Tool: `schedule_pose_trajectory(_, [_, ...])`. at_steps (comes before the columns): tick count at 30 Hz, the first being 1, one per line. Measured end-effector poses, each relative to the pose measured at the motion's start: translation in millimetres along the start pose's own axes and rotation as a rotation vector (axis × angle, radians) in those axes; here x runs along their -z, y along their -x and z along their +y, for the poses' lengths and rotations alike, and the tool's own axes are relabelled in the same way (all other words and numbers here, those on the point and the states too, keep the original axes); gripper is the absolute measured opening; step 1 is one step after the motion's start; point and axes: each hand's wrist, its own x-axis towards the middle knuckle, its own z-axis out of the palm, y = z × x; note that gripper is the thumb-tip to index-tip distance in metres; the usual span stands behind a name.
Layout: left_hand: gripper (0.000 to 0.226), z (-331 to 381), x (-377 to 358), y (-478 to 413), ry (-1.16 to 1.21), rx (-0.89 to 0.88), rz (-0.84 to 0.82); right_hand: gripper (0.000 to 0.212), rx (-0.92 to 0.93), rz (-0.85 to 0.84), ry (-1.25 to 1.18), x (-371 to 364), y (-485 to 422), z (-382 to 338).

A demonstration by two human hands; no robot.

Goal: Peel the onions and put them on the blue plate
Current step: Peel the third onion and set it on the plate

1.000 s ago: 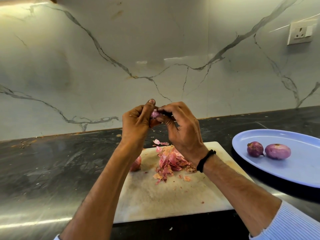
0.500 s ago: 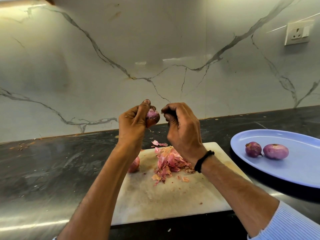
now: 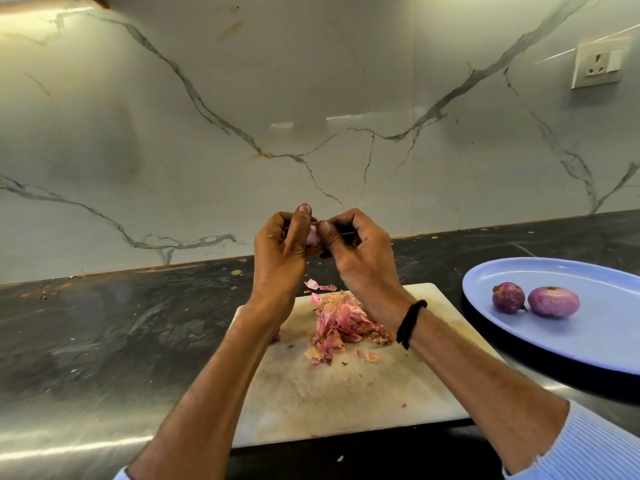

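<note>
Above the far edge of the cutting board point(image 3: 346, 403): the left hand point(image 3: 277, 251) and right hand point(image 3: 363, 258) met in the air with a small onion point(image 3: 312, 236) between them.
Left fingers: curled round the onion, the thumb raised along its side.
Right fingers: curled, with the thumb tip pinching at the onion's right side; whether anything else lay in that palm could not be told.
Cutting board: white and stained, it lay near the front edge of the dark bench point(image 3: 104, 323).
Peels point(image 3: 341, 322): a pink heap lay on the board's far half, with loose scraps around it.
Blue plate point(image 3: 588, 344): it sat toward the bench's right edge, just right of the board.
Peeled onions: two lay close beside each other on the plate, the smaller one point(image 3: 508, 297) left of the larger one point(image 3: 553, 301).
Wristband point(image 3: 410, 322): black, on the right wrist.
</note>
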Motion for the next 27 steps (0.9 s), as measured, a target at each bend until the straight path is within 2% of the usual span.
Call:
schedule_pose_trajectory(6, [0.027,3,-3,0,0.058,0.028,0.025,0.007,-0.061,0.003,0.027,4,-3,-2])
schedule_pose_trajectory(10, [0.029,4,-2,-4,0.155,0.061,0.102,0.018,-0.162,-0.073,-0.020,4,-1,0])
schedule_pose_trajectory(12, [0.029,3,-2,-5,0.156,0.050,0.137,0.011,-0.225,-0.105,-0.119,3,0,-1])
schedule_pose_trajectory(16, [0.029,-2,1,-5,0.129,0.032,0.144,0.031,-0.382,-0.150,-0.459,3,-2,-7])
schedule_pose_trajectory(19, [0.037,-6,-2,-1,0.112,0.060,0.113,0.031,-0.425,-0.154,-0.616,7,-5,-9])
schedule_pose_trajectory(23, [0.017,-6,-3,1,0.064,0.043,0.066,0.028,-0.431,-0.116,-0.740,13,-8,-12])
schedule_pose_trajectory(27, [0.014,0,3,-1,-0.006,-0.009,0.001,0.029,-0.400,-0.076,-0.759,19,-11,-13])
